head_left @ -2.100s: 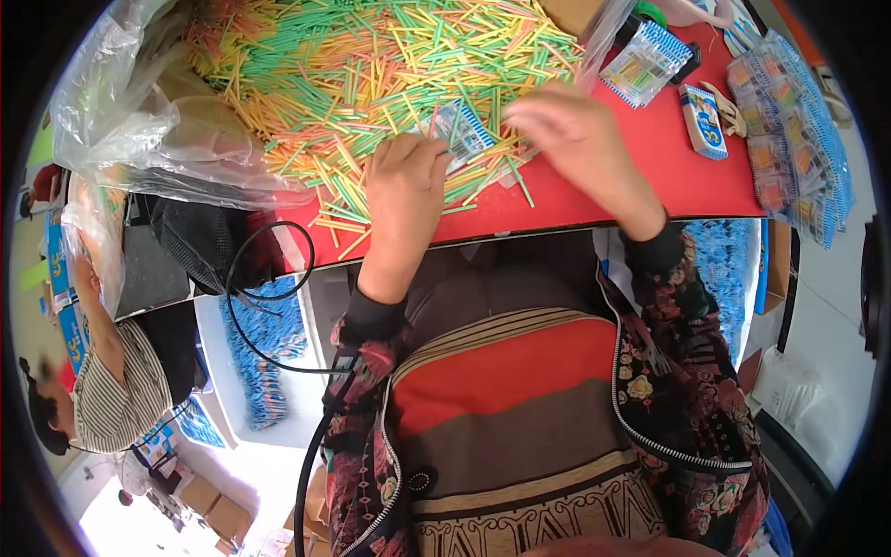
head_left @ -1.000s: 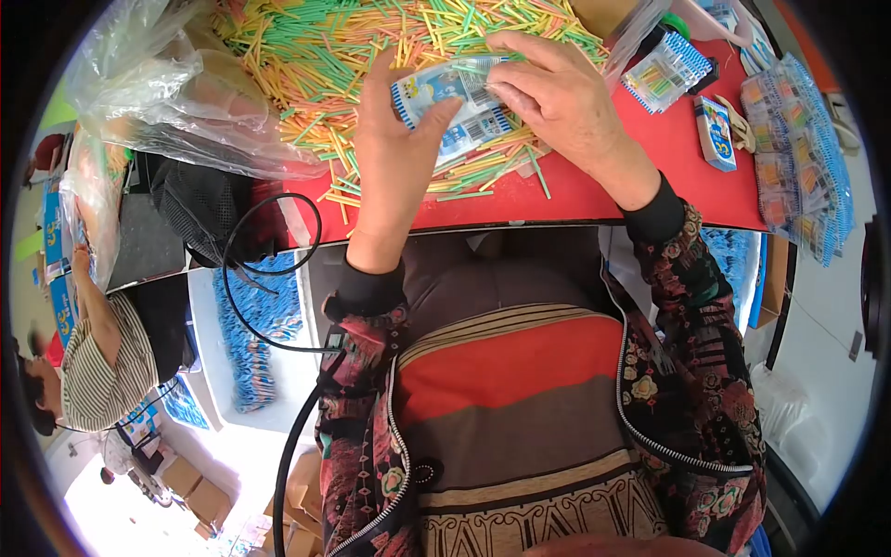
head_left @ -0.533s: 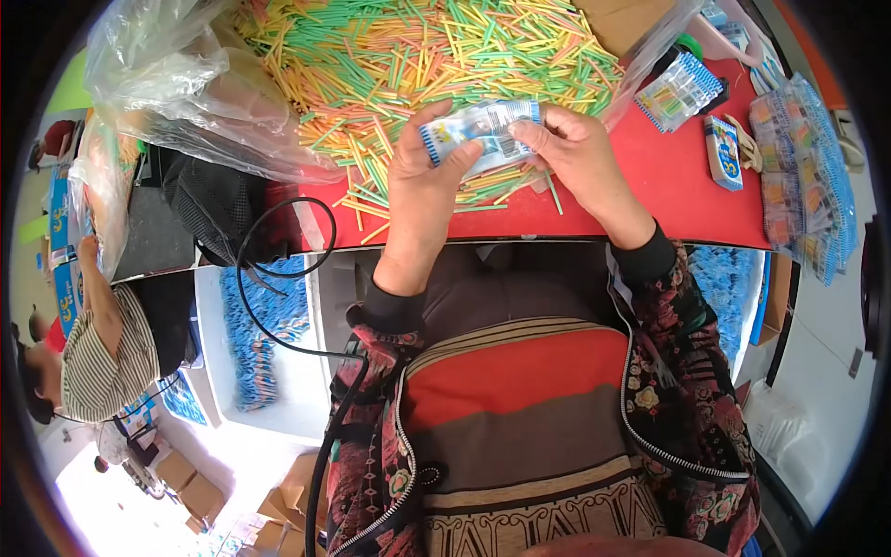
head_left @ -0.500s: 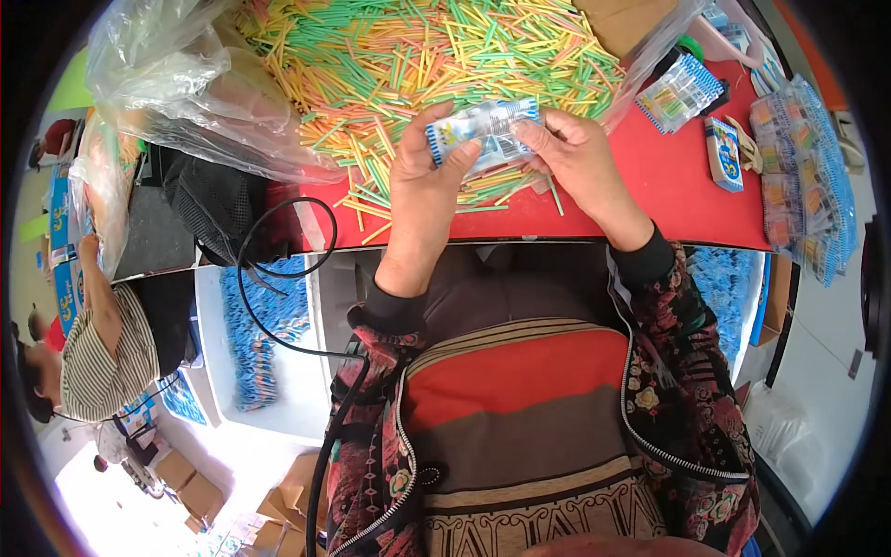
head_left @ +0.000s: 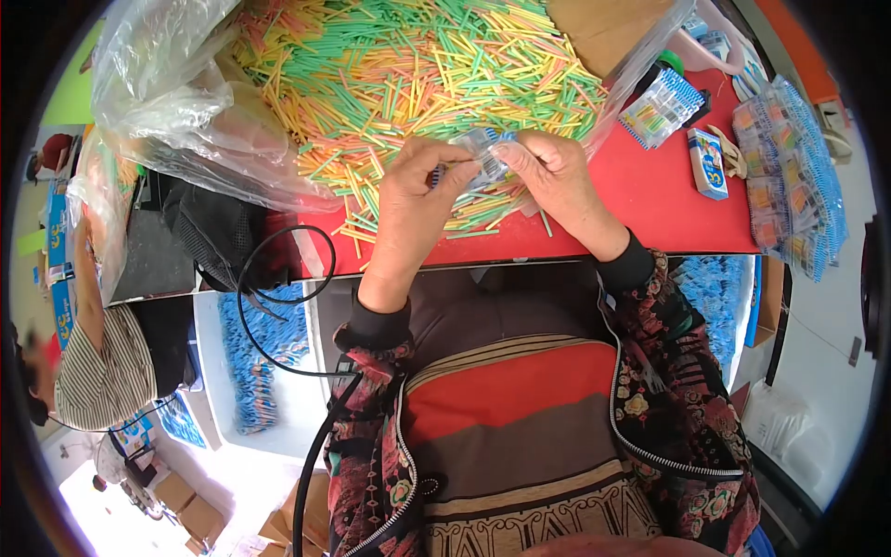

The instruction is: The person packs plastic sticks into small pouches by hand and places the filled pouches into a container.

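A small clear and blue packet is pinched between my two hands, just over the near edge of the coloured sticks. My left hand closes on its left end, thumb on top. The right end is gripped by my right hand, its thumb and fingers pressed together. The fingers cover much of the packet, so its contents are hard to make out. Behind and under the hands spreads a large heap of green, yellow and orange sticks.
On the red table at right lie a filled packet, a small blue-white box and a bundle of packets. Plastic sheeting is at left. A white bin stands below; another person is at far left.
First low over the sticks with my hands apart, the packet was lifted and gripped by both hands. Since then its ends have been drawn closer together, and it looks more folded or crumpled.
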`<state>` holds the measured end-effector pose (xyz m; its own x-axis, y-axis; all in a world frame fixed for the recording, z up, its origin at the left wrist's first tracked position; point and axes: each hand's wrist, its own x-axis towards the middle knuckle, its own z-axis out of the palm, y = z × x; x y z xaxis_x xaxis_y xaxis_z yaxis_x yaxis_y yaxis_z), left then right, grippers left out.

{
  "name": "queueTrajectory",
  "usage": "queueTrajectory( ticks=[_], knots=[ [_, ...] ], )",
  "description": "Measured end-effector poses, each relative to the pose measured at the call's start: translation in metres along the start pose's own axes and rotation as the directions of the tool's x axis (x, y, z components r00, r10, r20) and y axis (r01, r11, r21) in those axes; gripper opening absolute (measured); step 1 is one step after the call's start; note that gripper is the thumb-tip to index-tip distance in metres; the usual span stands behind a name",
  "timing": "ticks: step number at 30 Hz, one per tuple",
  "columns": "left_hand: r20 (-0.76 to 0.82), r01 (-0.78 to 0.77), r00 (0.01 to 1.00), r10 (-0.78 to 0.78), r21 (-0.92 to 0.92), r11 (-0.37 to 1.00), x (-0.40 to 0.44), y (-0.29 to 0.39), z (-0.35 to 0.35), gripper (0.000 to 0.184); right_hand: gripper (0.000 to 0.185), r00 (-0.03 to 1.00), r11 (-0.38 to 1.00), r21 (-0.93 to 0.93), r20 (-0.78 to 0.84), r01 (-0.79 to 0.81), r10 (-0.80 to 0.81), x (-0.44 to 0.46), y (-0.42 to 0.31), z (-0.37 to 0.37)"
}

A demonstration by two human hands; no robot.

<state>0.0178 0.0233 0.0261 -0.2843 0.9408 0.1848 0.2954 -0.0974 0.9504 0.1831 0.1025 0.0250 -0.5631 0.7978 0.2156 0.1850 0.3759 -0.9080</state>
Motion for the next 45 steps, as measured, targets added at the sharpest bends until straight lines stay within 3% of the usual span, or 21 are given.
queueTrajectory(
  ticks=[4,5,7,9,10,12,13,14,16,17,19,22,28,33,38,45],
  knots=[
    [0.039,0.005,0.999,-0.003,-0.060,0.998,0.001,-0.011,-0.001,0.008,0.032,0.999,0.995,-0.087,0.029,0.044,-0.042,0.005,0.001,-0.004],
    [0.040,0.000,0.999,0.002,-0.063,0.998,0.001,-0.013,-0.001,0.008,0.029,0.998,0.998,-0.069,0.070,-0.002,0.006,0.005,0.003,-0.004],
    [-0.022,-0.174,0.984,0.176,0.087,0.981,0.002,-0.015,-0.003,0.007,0.027,0.993,0.997,-0.055,0.108,-0.046,0.052,0.008,0.003,-0.008],
    [-0.060,-0.154,0.985,0.160,0.087,0.984,0.001,-0.014,-0.006,0.008,0.021,0.980,0.988,0.013,0.128,-0.156,0.153,0.020,-0.005,-0.019],
    [-0.099,-0.130,0.985,0.138,0.087,0.988,0.000,-0.013,-0.006,0.008,0.019,0.995,0.989,-0.114,0.024,-0.097,0.100,0.030,-0.005,-0.028],
    [-0.104,-0.134,0.984,0.144,0.101,0.986,-0.002,-0.014,-0.007,0.009,0.020,0.966,0.909,-0.400,-0.164,0.119,-0.198,0.060,0.010,-0.043],
    [-0.110,-0.135,0.983,0.148,0.117,0.984,-0.003,-0.016,-0.007,0.010,0.019,0.929,0.849,-0.483,-0.168,0.214,-0.330,0.077,0.023,-0.052],
    [-0.111,-0.141,0.982,0.154,0.116,0.983,-0.004,-0.016,-0.006,0.010,0.019,0.927,0.846,-0.486,-0.169,0.217,-0.335,0.091,0.028,-0.056],
    [-0.121,-0.111,0.985,0.120,0.078,0.991,-0.005,-0.017,-0.004,0.009,0.021,0.903,0.565,-0.798,-0.065,0.208,-0.424,0.111,0.033,-0.061],
    [-0.122,-0.118,0.984,0.127,0.078,0.990,-0.006,-0.016,-0.003,0.009,0.021,0.901,0.562,-0.800,-0.066,0.209,-0.430,0.116,0.033,-0.063],
    [-0.137,-0.082,0.987,0.087,0.041,0.996,-0.007,-0.017,-0.004,0.009,0.022,0.942,0.408,-0.904,-0.019,0.127,-0.336,0.127,0.033,-0.062],
    [-0.135,-0.064,0.989,0.064,0.009,0.998,-0.007,-0.014,-0.006,0.009,0.019,0.968,0.319,-0.947,-0.034,0.048,-0.247,0.138,0.043,-0.060],
    [-0.152,-0.090,0.984,0.091,0.015,0.996,-0.004,-0.016,-0.003,0.010,0.013,0.971,0.297,-0.953,-0.013,0.061,-0.241,0.143,0.050,-0.056],
    [-0.148,-0.051,0.988,0.047,-0.025,0.998,-0.005,-0.015,-0.002,0.010,0.012,0.945,0.263,-0.959,0.017,0.109,-0.328,0.142,0.054,-0.057],
    [-0.141,-0.117,0.983,0.116,0.006,0.993,-0.006,-0.022,-0.002,0.007,0.011,0.891,0.267,-0.951,0.018,0.155,-0.454,0.143,0.049,-0.055],
    [-0.193,-0.177,0.965,0.178,0.022,0.984,-0.004,-0.019,-0.002,0.008,0.013,0.888,0.177,-0.953,0.150,0.247,-0.434,0.142,0.040,-0.058]
  ],
)
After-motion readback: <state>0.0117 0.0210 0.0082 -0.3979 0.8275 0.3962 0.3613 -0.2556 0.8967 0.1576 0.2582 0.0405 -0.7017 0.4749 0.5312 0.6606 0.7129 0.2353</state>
